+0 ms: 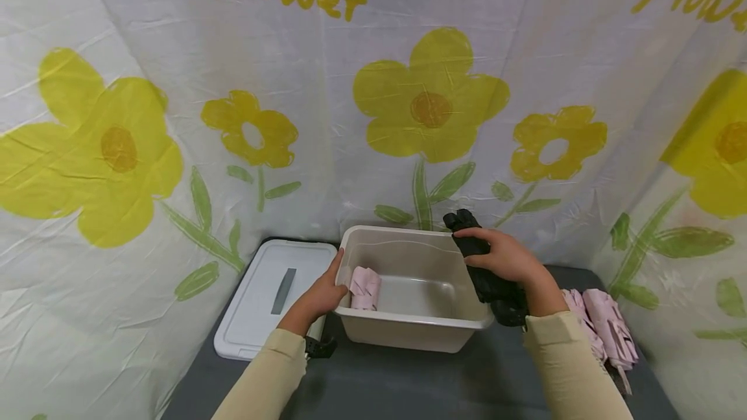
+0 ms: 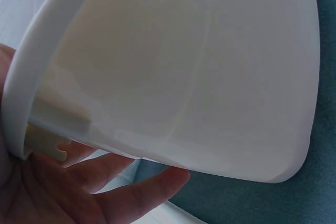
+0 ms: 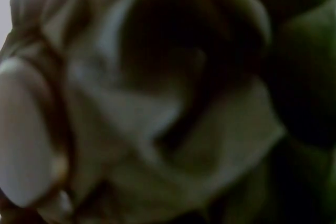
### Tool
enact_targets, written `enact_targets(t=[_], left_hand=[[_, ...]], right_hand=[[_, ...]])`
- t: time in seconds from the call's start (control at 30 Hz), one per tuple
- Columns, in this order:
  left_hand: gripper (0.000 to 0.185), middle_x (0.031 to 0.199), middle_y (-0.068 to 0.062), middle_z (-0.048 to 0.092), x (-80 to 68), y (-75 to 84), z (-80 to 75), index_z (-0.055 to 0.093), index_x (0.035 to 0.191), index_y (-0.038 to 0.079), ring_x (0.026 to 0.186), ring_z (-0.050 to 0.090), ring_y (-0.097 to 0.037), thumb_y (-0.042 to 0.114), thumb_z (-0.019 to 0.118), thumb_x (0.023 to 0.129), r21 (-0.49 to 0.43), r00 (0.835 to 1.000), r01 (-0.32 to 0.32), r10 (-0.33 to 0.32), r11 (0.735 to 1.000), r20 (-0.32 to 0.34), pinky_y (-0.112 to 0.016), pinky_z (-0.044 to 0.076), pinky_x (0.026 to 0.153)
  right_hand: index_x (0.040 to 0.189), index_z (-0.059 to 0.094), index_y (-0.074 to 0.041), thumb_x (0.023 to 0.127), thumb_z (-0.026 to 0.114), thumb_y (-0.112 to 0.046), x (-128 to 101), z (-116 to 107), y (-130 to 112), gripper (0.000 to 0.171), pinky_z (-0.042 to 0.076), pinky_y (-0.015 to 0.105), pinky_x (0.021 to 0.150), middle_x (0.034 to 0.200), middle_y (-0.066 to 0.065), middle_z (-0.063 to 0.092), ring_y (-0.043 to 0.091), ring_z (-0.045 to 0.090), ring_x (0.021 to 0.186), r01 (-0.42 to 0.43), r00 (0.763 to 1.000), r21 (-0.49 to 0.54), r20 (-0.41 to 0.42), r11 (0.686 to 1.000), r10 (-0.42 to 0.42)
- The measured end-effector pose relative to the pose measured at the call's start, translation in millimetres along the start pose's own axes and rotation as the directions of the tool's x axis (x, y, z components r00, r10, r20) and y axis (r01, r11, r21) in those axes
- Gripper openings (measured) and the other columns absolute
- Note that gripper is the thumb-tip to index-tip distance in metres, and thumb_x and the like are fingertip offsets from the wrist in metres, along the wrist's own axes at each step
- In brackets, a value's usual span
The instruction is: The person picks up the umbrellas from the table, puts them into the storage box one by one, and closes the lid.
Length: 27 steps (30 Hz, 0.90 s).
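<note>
L hand (image 1: 324, 291) flat vs. beige bin (image 1: 408, 336) wall (pink cloth (image 1: 365, 288) inside); R hand (image 1: 503, 256) clamped on black cloth (image 1: 474, 246) at rim.

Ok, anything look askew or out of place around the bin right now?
Nothing stands out. The bin sits level on the table, lid flat beside it, one pink bundle inside, more pink bundles lying at right.

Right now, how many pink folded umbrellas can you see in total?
3: one pink umbrella inside the bin at its left wall, two pink umbrellas on the table right of the bin. The right arm may hide more.
</note>
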<state>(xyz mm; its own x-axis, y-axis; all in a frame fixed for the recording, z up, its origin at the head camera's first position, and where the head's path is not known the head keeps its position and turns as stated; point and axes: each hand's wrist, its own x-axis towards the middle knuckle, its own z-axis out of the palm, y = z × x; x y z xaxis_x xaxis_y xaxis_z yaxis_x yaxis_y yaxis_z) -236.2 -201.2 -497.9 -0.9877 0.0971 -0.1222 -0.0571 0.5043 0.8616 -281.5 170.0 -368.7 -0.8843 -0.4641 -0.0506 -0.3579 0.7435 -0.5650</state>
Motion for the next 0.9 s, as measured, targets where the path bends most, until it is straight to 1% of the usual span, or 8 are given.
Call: enact_targets(t=[0.17,0.33,0.4,0.47,0.57,0.7,0.9], left_hand=[[0.086,0.158,-0.025,0.021,0.4,-0.9,-0.1,0.003,0.158,0.025,0.142,0.029,-0.042,0.003,0.046,0.086,-0.01,1.0,0.002,-0.002,1.0,-0.001,-0.06,0.031,0.108],[0.086,0.157,-0.025,0.022,0.2,-0.9,1.1,0.004,0.158,0.023,0.141,0.031,-0.042,0.002,0.046,0.085,-0.01,1.0,-0.012,0.012,1.0,-0.016,-0.06,0.031,0.107],[0.087,0.157,-0.025,0.022,-0.7,-1.3,1.5,0.004,0.158,0.023,0.141,0.031,-0.042,0.002,0.046,0.085,-0.013,1.0,-0.015,0.015,1.0,-0.016,-0.059,0.032,0.107],[0.087,0.157,-0.026,0.022,-1.5,-1.2,1.5,0.004,0.158,0.023,0.141,0.031,-0.042,0.001,0.046,0.085,-0.014,1.0,-0.013,0.013,1.0,-0.014,-0.059,0.032,0.107],[0.087,0.157,-0.027,0.023,-1.5,-0.8,0.8,0.004,0.158,0.022,0.14,0.032,-0.042,0.002,0.046,0.085,-0.006,1.0,-0.014,0.014,1.0,-0.017,-0.059,0.033,0.106],[0.087,0.155,-0.028,0.026,-0.7,0.5,-0.4,0.006,0.158,0.021,0.137,0.036,-0.043,0.002,0.046,0.084,0.003,0.999,-0.015,0.015,1.0,-0.031,-0.06,0.035,0.104],[0.087,0.155,-0.028,0.027,0.7,-0.3,0.3,0.006,0.158,0.023,0.137,0.037,-0.042,0.002,0.047,0.083,-0.001,1.0,-0.005,0.005,1.0,-0.031,-0.058,0.035,0.105]], right_hand=[[0.141,0.05,-0.03,0.089,0.067,-0.028,11.5,4.9,-6.7,0.054,0.036,0.062,0.101,0.155,0.016,0.035,0.043,0.034,0.139,0.013,1.0,0.034,0.019,0.999,-0.014],[0.139,0.052,-0.032,0.088,0.068,-0.03,23.1,13.6,-10.1,0.053,0.04,0.058,0.097,0.153,0.016,0.038,0.041,0.04,0.135,0.028,0.999,0.025,0.016,0.999,-0.028],[0.139,0.052,-0.031,0.088,0.067,-0.028,26.4,18.6,-11.5,0.053,0.04,0.059,0.097,0.153,0.016,0.038,0.042,0.04,0.135,0.042,0.999,0.031,0.028,0.999,-0.043],[0.139,0.052,-0.03,0.089,0.067,-0.025,29.7,22.7,-13.5,0.053,0.038,0.06,0.1,0.152,0.016,0.038,0.042,0.036,0.138,0.053,0.997,0.057,0.048,0.997,-0.055],[0.139,0.053,-0.028,0.089,0.067,-0.021,34.6,26.5,-18.1,0.053,0.037,0.06,0.102,0.152,0.016,0.039,0.042,0.035,0.139,0.058,0.996,0.099,0.063,0.993,-0.064],[0.138,0.054,-0.028,0.088,0.067,-0.019,40.8,28.5,-23.9,0.052,0.038,0.059,0.102,0.151,0.016,0.04,0.041,0.037,0.138,0.063,0.995,0.106,0.068,0.992,-0.07],[0.137,0.055,-0.026,0.087,0.068,-0.018,49.4,32.2,-26.5,0.053,0.036,0.06,0.103,0.152,0.016,0.039,0.042,0.034,0.139,0.074,0.993,0.106,0.087,0.992,-0.083]])
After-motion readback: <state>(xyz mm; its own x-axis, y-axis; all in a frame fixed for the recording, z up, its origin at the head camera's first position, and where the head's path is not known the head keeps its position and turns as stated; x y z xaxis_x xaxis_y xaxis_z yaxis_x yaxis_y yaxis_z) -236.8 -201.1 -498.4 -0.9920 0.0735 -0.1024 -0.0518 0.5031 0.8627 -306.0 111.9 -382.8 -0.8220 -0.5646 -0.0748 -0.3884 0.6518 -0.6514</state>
